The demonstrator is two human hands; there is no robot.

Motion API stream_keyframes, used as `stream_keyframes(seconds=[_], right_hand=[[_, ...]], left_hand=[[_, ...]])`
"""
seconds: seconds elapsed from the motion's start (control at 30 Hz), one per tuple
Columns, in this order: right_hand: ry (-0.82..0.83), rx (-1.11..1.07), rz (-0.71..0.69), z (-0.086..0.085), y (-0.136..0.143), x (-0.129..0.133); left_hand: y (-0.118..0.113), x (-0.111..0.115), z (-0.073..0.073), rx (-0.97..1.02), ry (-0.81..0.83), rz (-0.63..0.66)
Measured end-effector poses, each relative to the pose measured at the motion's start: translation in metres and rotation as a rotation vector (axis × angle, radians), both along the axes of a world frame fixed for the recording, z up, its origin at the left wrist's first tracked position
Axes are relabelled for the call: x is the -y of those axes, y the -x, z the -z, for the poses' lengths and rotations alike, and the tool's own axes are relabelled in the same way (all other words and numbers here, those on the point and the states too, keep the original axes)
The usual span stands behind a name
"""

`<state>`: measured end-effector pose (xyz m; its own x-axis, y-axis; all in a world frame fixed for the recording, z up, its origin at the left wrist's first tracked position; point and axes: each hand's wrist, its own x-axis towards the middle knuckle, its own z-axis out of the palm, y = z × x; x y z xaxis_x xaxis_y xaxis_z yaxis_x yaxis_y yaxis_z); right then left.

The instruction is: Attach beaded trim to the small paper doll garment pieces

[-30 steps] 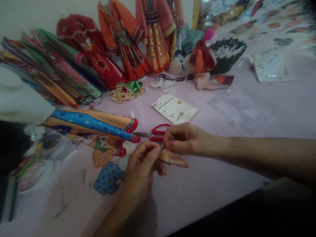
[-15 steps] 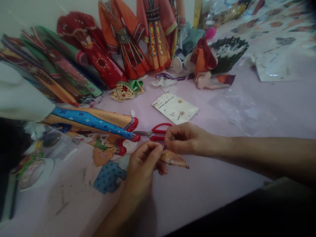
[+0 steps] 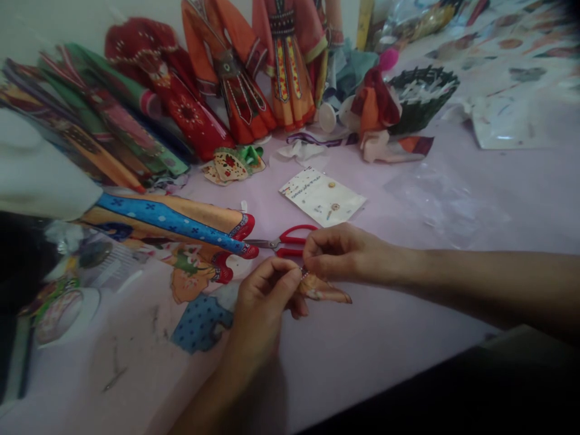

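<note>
Between my hands is a small piece of orange patterned fabric with a beaded edge. My left hand pinches its left end between thumb and fingers. My right hand is closed at the upper edge of the fabric; anything tiny between its fingertips is hidden. Just behind my fingers lie red-handled scissors, partly covered by my right hand. Beyond them rests a white card with small gold ornaments on it.
Dressed dolls line the back. A doll in blue and orange cloth lies at the left, above a blue dotted scrap and a tape roll. A dark green basket and clear plastic are at the right.
The fabric's free tip has shifted slightly right and up. Both hands keep nearly the same place and grip.
</note>
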<state>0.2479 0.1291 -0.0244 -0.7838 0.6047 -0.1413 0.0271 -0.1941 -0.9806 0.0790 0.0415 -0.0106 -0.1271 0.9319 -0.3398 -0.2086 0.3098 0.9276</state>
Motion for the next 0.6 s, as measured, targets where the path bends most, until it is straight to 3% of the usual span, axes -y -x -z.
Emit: stream_keyframes(seconds=[0.33,0.6], right_hand=[[0.008,-0.023,-0.008,0.0047,0.0004,-0.0005],[0.046,-0.014,-0.023,0.0066,-0.0001,-0.0011]], left_hand=[[-0.0001,-0.0011,-0.0043,0.039,0.086,-0.015],[0.0016,0.0012,-0.0034,0.005,0.052,0.011]])
